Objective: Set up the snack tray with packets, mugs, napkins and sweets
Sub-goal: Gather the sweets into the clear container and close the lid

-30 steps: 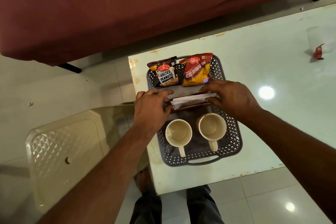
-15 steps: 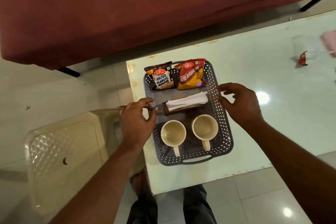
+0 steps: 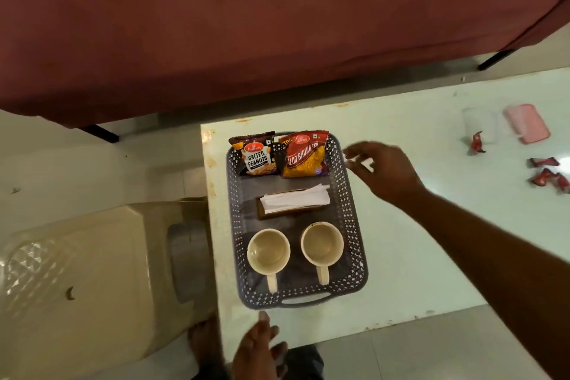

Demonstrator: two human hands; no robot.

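Note:
A grey perforated tray (image 3: 354,225) lies on the pale green table (image 3: 431,241). At its far end stand a salted peanuts packet (image 3: 256,154) and a red aloo bhujia packet (image 3: 303,154). White napkins in a brown holder (image 3: 293,202) sit across the middle. Two cream mugs (image 3: 268,251) (image 3: 322,245) stand at the near end, handles toward me. Several red-wrapped sweets (image 3: 546,171) lie at the table's right. My right hand (image 3: 382,171) hovers right of the tray's far corner, fingers apart, holding nothing. My left hand (image 3: 256,348) is low by the near table edge, fingers loose and empty.
A pink phone case (image 3: 527,126) and a clear plastic cup (image 3: 479,125) lie at the far right of the table. A cream plastic chair (image 3: 92,271) stands left of the table. A maroon-covered bed (image 3: 246,25) fills the far side.
Both hands let go of the napkin holder and left the tray. The left hand dropped back toward me; the right hand moved up and to the right, past the tray's rim.

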